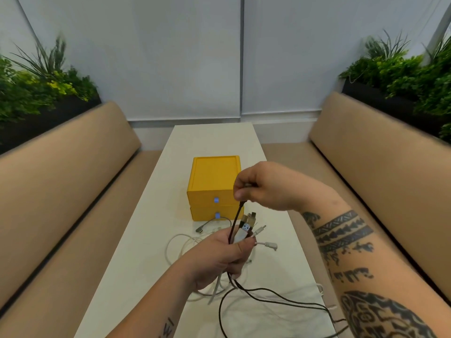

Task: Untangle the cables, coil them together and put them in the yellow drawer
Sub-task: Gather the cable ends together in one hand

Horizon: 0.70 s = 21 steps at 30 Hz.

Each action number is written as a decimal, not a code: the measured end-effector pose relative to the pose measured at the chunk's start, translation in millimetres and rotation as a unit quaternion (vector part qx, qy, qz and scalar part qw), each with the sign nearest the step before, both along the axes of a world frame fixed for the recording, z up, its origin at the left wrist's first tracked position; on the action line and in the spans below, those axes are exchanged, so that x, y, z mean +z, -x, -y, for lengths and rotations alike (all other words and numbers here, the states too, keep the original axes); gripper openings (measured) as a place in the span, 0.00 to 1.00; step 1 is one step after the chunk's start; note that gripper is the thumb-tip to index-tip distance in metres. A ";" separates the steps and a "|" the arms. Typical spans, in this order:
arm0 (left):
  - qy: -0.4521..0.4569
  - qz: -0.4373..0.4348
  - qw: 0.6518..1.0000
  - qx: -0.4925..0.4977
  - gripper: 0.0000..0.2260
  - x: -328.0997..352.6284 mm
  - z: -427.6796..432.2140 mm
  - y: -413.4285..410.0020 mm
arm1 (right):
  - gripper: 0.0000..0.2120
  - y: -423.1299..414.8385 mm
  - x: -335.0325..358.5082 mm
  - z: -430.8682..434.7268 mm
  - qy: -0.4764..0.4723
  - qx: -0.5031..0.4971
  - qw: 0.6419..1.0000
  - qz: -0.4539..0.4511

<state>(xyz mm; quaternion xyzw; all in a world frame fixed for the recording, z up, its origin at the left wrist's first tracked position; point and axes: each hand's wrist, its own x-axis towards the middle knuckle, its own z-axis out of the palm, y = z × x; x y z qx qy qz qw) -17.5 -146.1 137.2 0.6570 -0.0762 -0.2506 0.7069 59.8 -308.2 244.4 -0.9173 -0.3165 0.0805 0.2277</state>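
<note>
My left hand point(220, 258) grips a bundle of cable ends point(246, 230), white and black, their plugs sticking up out of the fist. My right hand point(262, 185) pinches the plug end of a black cable point(235, 223) and holds it just above the bundle. That black cable runs down through my left fist and trails across the table toward the lower right point(288, 300). White cable loops point(175, 247) lie on the table behind my left hand. The yellow drawer unit point(213, 181), two drawers, both shut, stands just beyond the hands.
The narrow white table point(136, 252) runs away from me between two tan benches point(61, 172). Planters with green plants point(36, 86) sit behind both backrests. A grey angled plug point(201, 229) lies by the drawer's front.
</note>
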 end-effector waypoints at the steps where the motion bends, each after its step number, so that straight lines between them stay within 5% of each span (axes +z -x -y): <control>1: 0.004 0.000 1.000 0.008 0.09 -0.1 0.4 -1.2 | 0.05 0.6 -2.8 -1.6 0.003 0.005 1.000 -0.006; 9: 0.021 0.031 0.998 0.055 0.06 2.4 -1.5 -9.8 | 0.05 0.3 -29.7 -18.1 -0.018 0.083 0.994 0.067; 15: 0.074 0.030 0.993 0.087 0.11 5.4 -4.9 -9.9 | 0.20 10.2 -36.0 -30.1 -0.242 -0.021 0.969 -0.042; 18: 0.158 0.011 0.977 0.142 0.13 18.1 -6.5 -16.5 | 0.17 6.1 -47.6 -29.4 -0.438 -0.079 0.894 -0.058; 19: 0.199 0.011 0.966 0.166 0.13 24.9 -8.4 -22.1 | 0.20 4.9 -51.5 -27.4 -0.479 -0.111 0.868 -0.068; 21: 0.257 0.037 0.941 0.218 0.14 40.0 -14.2 -36.6 | 0.40 7.4 -60.3 -28.1 -0.448 -0.125 0.877 -0.117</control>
